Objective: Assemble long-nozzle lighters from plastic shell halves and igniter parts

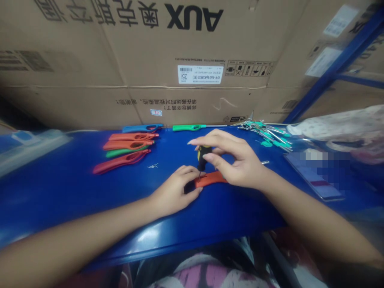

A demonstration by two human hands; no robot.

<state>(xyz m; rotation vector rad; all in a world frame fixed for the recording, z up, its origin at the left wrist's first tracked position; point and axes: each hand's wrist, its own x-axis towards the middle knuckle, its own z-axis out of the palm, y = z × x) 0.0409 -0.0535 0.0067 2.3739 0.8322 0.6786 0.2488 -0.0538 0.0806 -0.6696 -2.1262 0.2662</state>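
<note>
An orange lighter handle (212, 178) lies on the blue table in front of me, its right part hidden behind my right hand. My left hand (178, 188) rests on the table and pinches the handle's left end between thumb and fingers. In my right hand (235, 158) is a short black and yellow screwdriver (203, 157), gripped by thumb and fingers. It stands nearly upright, its tip down on the orange handle near the left fingertips. A thin metal rod (265, 162) shows just past the right hand.
Red, orange, green and blue lighter handles (129, 145) lie at the back left, with tiny screws (153, 165) nearby. A green lighter (187, 127) lies along the cardboard box (144, 72). Metal rods with teal parts (268, 134) are piled back right, near a phone (315, 178).
</note>
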